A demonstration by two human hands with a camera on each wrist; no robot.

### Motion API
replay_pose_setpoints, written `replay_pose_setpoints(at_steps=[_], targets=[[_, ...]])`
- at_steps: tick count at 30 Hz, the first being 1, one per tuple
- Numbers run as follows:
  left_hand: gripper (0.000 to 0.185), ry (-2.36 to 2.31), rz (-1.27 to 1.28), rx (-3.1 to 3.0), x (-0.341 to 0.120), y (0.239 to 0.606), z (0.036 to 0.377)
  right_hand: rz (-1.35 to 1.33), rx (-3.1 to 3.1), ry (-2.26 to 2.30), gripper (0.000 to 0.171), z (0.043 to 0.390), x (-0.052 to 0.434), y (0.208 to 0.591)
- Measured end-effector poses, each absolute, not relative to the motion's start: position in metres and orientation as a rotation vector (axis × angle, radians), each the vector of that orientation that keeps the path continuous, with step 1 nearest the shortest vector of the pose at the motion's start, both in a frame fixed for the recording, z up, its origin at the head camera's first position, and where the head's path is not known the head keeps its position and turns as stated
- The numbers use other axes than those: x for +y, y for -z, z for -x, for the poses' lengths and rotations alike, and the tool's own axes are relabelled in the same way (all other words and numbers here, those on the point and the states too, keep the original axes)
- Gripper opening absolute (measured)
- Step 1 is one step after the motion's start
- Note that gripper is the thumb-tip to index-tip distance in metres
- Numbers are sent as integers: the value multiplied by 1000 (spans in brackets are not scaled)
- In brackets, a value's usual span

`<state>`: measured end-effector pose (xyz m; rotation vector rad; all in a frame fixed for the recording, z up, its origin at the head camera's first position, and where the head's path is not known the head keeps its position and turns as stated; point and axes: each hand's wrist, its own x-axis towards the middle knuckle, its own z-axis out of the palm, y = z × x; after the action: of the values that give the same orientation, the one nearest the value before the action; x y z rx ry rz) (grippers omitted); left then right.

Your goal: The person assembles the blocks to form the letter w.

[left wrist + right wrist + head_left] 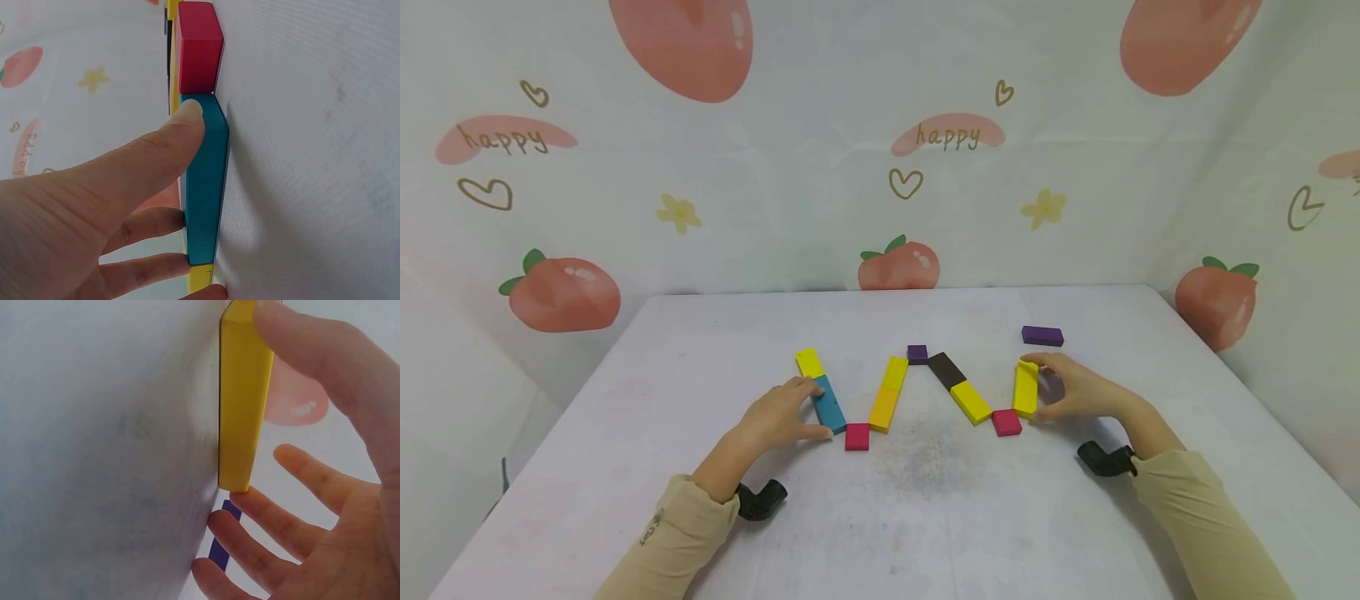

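My left hand [780, 414] is at the blue block [829, 405], its thumb on the block's side near the red square block [857, 437] and other fingertips at its upper edge. A yellow block [809, 362] adjoins the blue one's far end. On the right, my right hand [1078, 388] holds a long yellow block [1026, 389] by its ends, thumb at the near end and a fingertip at the far end. That block's near end meets a second red square block [1007, 422]. A purple block [1042, 336] lies apart, behind the right hand.
Between the hands, an orange block [883, 409], a yellow block [894, 373], a small purple block [917, 355], a black block [947, 371] and another yellow block [972, 402] continue the zigzag on the white table [880, 533]. A printed cloth [805, 183] hangs behind.
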<state>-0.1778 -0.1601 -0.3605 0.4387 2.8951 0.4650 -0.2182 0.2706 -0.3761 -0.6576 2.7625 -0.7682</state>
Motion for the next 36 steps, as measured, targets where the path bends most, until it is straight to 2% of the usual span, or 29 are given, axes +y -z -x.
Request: replay_pose_setpoints(at_steps=[36], targets=[[63,-463,-458,2903,-162,363,179,701,2761,784,79,218,271,377]])
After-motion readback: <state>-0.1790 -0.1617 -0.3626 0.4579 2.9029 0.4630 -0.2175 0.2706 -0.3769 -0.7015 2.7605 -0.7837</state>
